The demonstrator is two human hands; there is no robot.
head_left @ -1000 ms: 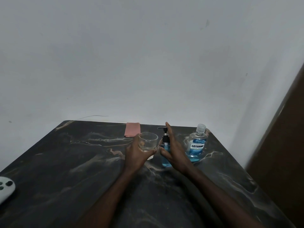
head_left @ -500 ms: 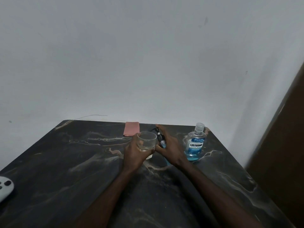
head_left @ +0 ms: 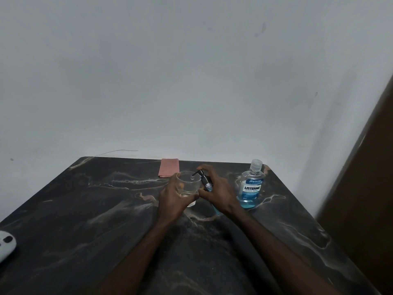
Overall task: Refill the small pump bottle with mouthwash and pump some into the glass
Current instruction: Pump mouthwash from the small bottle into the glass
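My left hand [head_left: 173, 199] grips a clear glass [head_left: 189, 184], held a little tilted near the back of the dark marbled table [head_left: 95, 220]. My right hand [head_left: 219, 193] is wrapped round the small pump bottle [head_left: 205, 180], which leans left so its black nozzle hangs over the glass rim. A finger rests on top of the pump head. Blue liquid shows below my right palm; most of the bottle's body is hidden by the hand. The large Listerine mouthwash bottle [head_left: 251, 186] stands capped to the right, partly full of blue liquid.
A folded pink cloth [head_left: 169, 170] lies at the table's back edge against the white wall. A white device with dark buttons [head_left: 6, 244] sits at the left front edge. A brown panel [head_left: 365, 188] rises on the right.
The pump bottle stood upright beside my right hand; that hand has since closed round it and tilted it left, bringing the nozzle over the glass. The glass stayed in my left hand.
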